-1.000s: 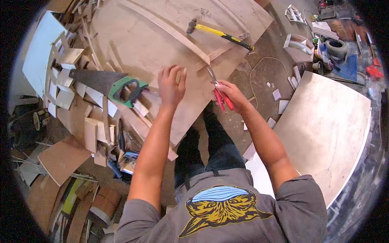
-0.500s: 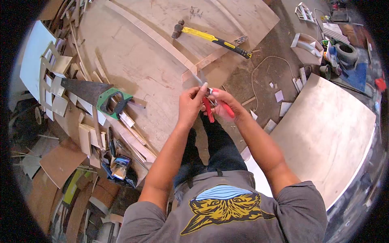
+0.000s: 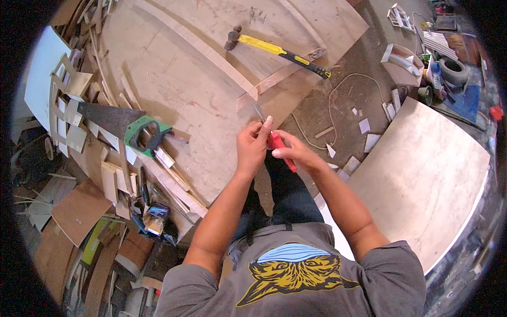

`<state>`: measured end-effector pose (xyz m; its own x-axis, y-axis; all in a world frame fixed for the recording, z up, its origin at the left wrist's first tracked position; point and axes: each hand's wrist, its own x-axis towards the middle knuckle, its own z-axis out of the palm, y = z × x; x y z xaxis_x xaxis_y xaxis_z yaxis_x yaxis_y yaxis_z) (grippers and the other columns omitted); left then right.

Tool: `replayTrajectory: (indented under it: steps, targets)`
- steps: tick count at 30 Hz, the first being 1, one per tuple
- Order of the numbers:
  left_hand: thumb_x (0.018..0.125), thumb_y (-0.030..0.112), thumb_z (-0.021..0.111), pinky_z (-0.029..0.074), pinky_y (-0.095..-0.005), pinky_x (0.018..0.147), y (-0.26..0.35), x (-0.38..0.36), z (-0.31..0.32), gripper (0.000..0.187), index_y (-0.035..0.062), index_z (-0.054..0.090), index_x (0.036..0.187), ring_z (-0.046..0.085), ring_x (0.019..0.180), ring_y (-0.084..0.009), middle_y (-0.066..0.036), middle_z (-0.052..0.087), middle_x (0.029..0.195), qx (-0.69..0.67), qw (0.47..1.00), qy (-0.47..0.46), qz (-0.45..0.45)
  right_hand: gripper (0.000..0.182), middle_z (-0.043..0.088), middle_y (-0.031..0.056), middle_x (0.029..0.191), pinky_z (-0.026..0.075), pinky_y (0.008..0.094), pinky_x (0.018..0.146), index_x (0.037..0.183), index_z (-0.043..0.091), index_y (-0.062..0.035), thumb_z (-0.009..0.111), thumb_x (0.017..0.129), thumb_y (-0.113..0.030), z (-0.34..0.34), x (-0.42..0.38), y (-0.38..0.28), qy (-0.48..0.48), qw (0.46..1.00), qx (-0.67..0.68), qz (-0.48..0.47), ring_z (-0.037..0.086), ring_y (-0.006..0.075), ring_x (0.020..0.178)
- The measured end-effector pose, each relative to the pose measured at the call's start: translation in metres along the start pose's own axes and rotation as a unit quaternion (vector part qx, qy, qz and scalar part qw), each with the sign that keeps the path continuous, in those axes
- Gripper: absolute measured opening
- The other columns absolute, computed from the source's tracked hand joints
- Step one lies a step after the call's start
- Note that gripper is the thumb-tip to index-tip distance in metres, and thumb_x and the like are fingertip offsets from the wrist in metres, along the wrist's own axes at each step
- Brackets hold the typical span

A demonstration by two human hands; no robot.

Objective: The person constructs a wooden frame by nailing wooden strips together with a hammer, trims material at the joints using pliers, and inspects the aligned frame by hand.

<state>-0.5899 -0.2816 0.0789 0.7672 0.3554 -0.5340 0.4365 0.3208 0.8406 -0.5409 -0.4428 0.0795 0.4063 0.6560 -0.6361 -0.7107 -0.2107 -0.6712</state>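
Note:
My right hand [image 3: 293, 151] grips red-handled pliers [image 3: 277, 143], whose metal jaws point up toward the end of a curved wooden strip [image 3: 206, 50] lying on a large plywood sheet [image 3: 174, 90]. My left hand [image 3: 252, 147] is closed over the pliers next to the right hand, fingers on the head of the tool. Both hands are held together just over the plywood sheet's near edge, above my dark trousers. What the jaws hold, if anything, is too small to tell.
A yellow-handled hammer [image 3: 280, 52] lies on the plywood farther away. A green-handled saw [image 3: 121, 124] rests at the left among several wood offcuts. A big curved board [image 3: 422, 169] lies at the right; a thin cord [image 3: 338, 100] runs over the floor between.
My left hand has come off the plywood and joined the right hand on the pliers. Both hands have drawn back toward my body, and the pliers' handles have closed together.

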Motion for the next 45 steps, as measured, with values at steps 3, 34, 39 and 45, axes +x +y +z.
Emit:
replayTrajectory:
  steps: [3,34,39,45]
  targets:
    - [0.105,0.035,0.068,0.043,-0.0293,0.061,0.003,0.003,-0.005,0.045,-0.0002,0.067,0.077,0.053,0.068,-0.0087,0.000,0.058,0.071,0.058,0.997,-0.009,0.051,0.066,0.067,0.0088,0.120,0.050,0.0334,0.095,0.142,0.057,-0.0008,0.080,0.088,-0.032,-0.007,-0.003,0.008,0.010,1.000,0.000,0.002,0.063,0.0189,0.109]
    - [0.092,0.030,0.073,0.046,-0.0447,0.099,0.053,0.171,-0.049,0.022,0.0100,0.069,0.082,0.061,0.103,-0.0288,-0.004,0.067,0.092,0.501,0.670,-0.068,0.543,0.038,0.061,-0.0040,0.086,0.046,0.0242,0.066,0.124,0.071,-0.0020,0.072,0.096,-0.027,-0.018,-0.001,-0.020,0.080,0.991,-0.104,0.042,0.058,0.0066,0.074]
    - [0.094,0.032,0.072,0.046,-0.0414,0.091,0.050,0.179,-0.051,0.028,0.0106,0.066,0.077,0.059,0.095,-0.0266,-0.003,0.064,0.088,0.493,0.677,-0.074,0.542,0.036,0.062,-0.0041,0.086,0.046,0.0249,0.067,0.122,0.071,-0.0023,0.073,0.096,-0.027,-0.024,0.002,-0.015,0.077,0.992,-0.094,0.041,0.057,0.0066,0.075]
    - [0.095,0.034,0.072,0.045,-0.0410,0.089,0.047,0.182,-0.051,0.030,0.0110,0.065,0.077,0.058,0.092,-0.0259,-0.002,0.063,0.086,0.489,0.677,-0.065,0.546,0.032,0.062,-0.0039,0.087,0.046,0.0244,0.065,0.118,0.071,-0.0027,0.072,0.097,-0.027,-0.025,0.008,-0.011,0.074,0.992,-0.094,0.034,0.057,0.0061,0.074]
